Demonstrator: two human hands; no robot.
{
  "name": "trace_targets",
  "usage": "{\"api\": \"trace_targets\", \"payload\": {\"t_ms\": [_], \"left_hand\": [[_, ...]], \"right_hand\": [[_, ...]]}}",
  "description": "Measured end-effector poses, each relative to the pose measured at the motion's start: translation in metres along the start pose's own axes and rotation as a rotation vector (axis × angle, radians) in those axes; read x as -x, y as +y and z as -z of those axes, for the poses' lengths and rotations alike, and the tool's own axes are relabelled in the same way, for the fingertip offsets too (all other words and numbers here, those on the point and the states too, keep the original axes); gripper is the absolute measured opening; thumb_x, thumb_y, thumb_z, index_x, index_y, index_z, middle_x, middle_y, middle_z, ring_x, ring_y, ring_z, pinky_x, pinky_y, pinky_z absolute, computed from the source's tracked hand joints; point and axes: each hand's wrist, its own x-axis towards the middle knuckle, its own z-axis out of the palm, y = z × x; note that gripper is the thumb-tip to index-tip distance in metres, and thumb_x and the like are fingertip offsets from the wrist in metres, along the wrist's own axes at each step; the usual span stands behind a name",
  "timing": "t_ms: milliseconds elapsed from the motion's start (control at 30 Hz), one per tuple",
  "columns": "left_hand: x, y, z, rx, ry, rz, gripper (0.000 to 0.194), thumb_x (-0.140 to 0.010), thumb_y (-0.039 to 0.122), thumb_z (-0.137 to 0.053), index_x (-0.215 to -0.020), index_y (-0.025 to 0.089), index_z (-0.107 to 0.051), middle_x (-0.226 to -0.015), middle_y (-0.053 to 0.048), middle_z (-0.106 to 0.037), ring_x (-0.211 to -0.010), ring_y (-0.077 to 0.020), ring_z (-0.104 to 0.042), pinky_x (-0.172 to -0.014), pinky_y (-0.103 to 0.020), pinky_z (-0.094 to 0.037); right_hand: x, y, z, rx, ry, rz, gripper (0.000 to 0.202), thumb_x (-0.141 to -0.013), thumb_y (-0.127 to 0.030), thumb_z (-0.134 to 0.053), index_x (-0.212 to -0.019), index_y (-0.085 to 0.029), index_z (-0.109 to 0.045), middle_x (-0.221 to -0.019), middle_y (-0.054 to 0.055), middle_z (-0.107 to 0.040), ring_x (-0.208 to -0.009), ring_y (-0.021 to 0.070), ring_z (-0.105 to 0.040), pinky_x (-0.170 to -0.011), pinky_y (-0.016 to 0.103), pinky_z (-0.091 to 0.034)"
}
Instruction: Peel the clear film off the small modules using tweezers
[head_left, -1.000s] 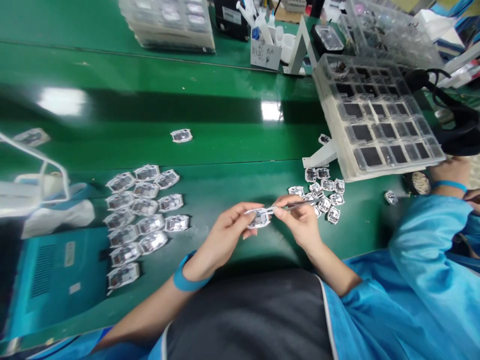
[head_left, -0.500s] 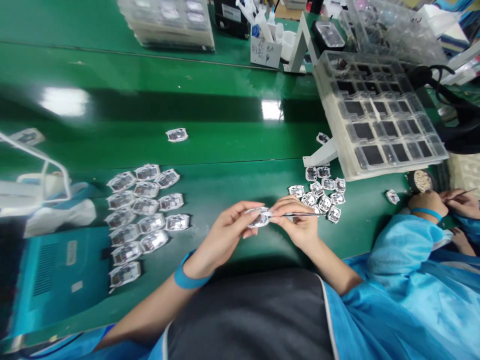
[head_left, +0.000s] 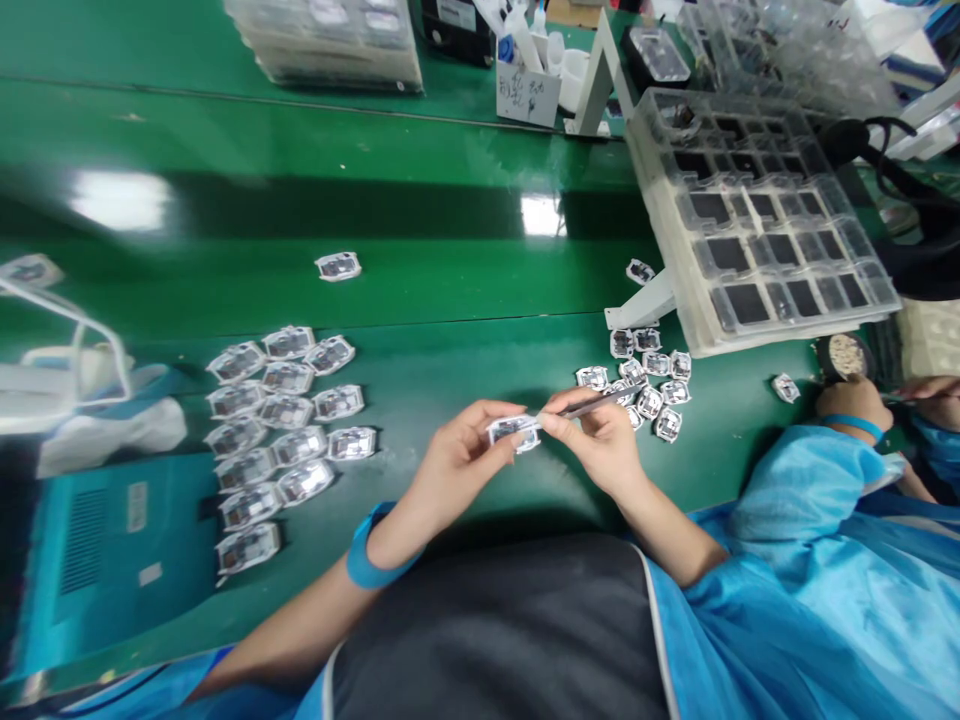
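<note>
Left hand (head_left: 459, 458): pinches white-framed part (head_left: 505, 430), partly covering it.
Right hand (head_left: 601, 442): grips slim tool (head_left: 606, 399); we can't resolve its tip.
Far-left stack (head_left: 337, 62): cut off.

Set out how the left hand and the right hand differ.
The left hand grips a small framed part, while the right hand holds a slim tool.
The left hand has a blue wristband at its wrist; the right hand shows none.
Shared: both are bare and close together, over the green table.
</note>
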Motion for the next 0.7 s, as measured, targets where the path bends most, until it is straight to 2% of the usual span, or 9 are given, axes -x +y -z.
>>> {"api": "trace_targets", "payload": {"t_ms": [467,700], "left_hand": [[0.0008,-0.0023,0.0007,-0.086,-0.034,0.0,0.033,-0.077,0.03,-0.073,-0.106,0.017,-0.064,-0.089,-0.004,-0.071,-0.076,-0.0173,-0.063,-0.07,-0.028,-0.047],[0.0009,-0.0011,-0.0003,-0.099,-0.035,-0.003,0.033,-0.078,0.03,-0.072,-0.107,0.017,-0.064,-0.09,-0.004,-0.072,-0.077,-0.017,-0.063,-0.07,-0.027,-0.047]], "right_hand": [[-0.0018,0.002,-0.0005,-0.071,0.02,-0.016,0.016,-0.074,-0.034,-0.08,-0.078,-0.022,-0.071,-0.077,0.001,-0.074,-0.072,0.0163,-0.069,-0.072,0.03,-0.056],[-0.0007,0.0016,0.0,-0.022,0.035,0.012,0.018,-0.075,-0.037,-0.08,-0.08,-0.022,-0.071,-0.079,0.002,-0.075,-0.075,0.0173,-0.07,-0.073,0.031,-0.056]]}}
